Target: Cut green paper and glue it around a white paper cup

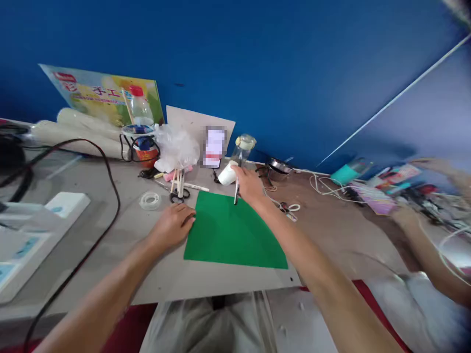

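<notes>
My right hand (250,184) is closed around a tilted white paper cup (227,173) above the far edge of a green sheet of paper (231,235). A slim dark and silver pen (236,192) sticks down from under the same hand. My left hand (174,223) rests at the sheet's left edge, fingers loosely bent and touching it, with nothing seen in them. Just beyond that hand lie black-handled scissors (179,196) and a clear roll of tape (150,200). A clear bottle with a cream lid (243,147) stands behind the cup.
A lit phone (215,147) leans on a white board by the wall. Thin sticks, a white marker (195,187), a plastic bag (178,147) and a red-capped bottle (141,105) stand at the back. A power strip (66,203) and dark cable lie left. Another person's arm (423,235) is at right.
</notes>
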Demonstrator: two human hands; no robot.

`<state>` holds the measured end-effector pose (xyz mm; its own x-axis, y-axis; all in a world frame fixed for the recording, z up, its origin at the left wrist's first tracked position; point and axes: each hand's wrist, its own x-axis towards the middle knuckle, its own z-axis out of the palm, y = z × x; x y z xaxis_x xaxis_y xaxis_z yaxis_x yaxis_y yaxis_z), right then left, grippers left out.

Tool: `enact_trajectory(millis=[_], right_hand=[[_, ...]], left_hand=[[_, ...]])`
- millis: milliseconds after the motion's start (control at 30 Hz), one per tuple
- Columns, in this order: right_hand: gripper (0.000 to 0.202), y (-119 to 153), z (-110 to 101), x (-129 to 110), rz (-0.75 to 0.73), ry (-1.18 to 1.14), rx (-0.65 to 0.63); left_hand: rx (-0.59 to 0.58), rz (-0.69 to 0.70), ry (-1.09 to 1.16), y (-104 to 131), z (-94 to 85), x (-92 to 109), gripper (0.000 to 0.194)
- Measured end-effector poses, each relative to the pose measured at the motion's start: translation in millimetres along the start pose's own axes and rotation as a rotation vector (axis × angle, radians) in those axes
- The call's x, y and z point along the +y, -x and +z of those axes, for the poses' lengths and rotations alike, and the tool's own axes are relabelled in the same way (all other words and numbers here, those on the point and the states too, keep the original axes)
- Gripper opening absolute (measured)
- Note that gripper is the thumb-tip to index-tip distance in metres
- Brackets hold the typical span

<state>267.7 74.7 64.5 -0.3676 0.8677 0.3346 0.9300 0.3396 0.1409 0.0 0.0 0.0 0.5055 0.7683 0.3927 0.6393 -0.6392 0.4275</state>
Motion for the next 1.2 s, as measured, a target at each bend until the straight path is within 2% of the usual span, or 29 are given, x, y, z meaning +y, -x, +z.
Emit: enact_trajectory(millis=[100,200,333,467,533,600,700,767,800,867,900,1000,1067,1133,1167,1200], right_hand=[[0.042,-9.9,2.5,-6.1,-0.112,0.006,-0.047],[0.043,-17.3,1.9,-13.8,-0.143,-0.014,-0.066],[0.051,-10.1,-3.9,-22.2,-0.085,-0.072,-0.032],[0.052,18.7,-2.4,-14.6,0.047,-0.199,0.046],[0.047,32.4,2.5,-4.5,0.111,-0.235,0.021],[0.043,41.0,6.9,5.2,0.133,-0.258,-0.058],[0.038,44.3,7.3,8.0,0.164,-0.408,-0.159],[0.045,42.3,3.1,-1.8,0.190,-0.547,-0.122],[0.052,40.6,0.2,-9.7,0.183,-0.576,-0.062],[0.064,36.4,-5.4,-27.4,0.115,-0.526,-0.002],[0.065,33.9,-7.8,-35.3,0.067,-0.470,-0.018],[0.039,24.4,-12.0,-44.3,0.067,-0.323,-0.160],[0.031,15.6,-13.3,-33.7,0.173,-0.305,-0.217],[0.034,4.9,-14.2,-13.1,0.277,-0.341,-0.243],[0.032,-0.8,-14.3,-1.3,0.389,-0.353,-0.279],[0.029,-6.4,-13.9,10.2,0.437,-0.352,-0.310]], left_hand=[[-0.002,-0.012,0.001,-0.3,-0.2,1.4,0.018],[-0.007,-0.020,0.000,-1.2,-1.4,2.8,0.018],[-0.025,-0.031,0.002,-2.3,-3.4,3.7,0.019],[-0.039,-0.041,0.016,-2.0,-2.8,3.5,0.019],[-0.047,-0.030,0.020,-1.7,-1.5,3.0,0.020],[-0.051,-0.013,0.012,-1.6,-0.1,2.4,0.021],[-0.047,0.006,-0.001,-2.1,1.2,1.3,0.022],[-0.044,0.007,-0.003,-2.5,1.6,0.5,0.023],[-0.045,0.005,-0.004,-2.6,1.7,0.1,0.023],[-0.047,0.001,-0.006,-2.7,1.8,-0.6,0.023],[-0.048,0.001,-0.007,-2.6,1.8,-1.0,0.023],[-0.050,0.001,-0.006,-2.2,2.0,-1.4,0.023],[-0.047,-0.002,0.000,-1.8,2.0,-1.1,0.023],[-0.050,-0.004,0.005,-1.5,1.9,-0.6,0.023],[-0.054,-0.003,0.005,-1.4,1.8,-0.4,0.023],[-0.057,-0.002,0.003,-1.4,1.6,-0.2,0.023]])
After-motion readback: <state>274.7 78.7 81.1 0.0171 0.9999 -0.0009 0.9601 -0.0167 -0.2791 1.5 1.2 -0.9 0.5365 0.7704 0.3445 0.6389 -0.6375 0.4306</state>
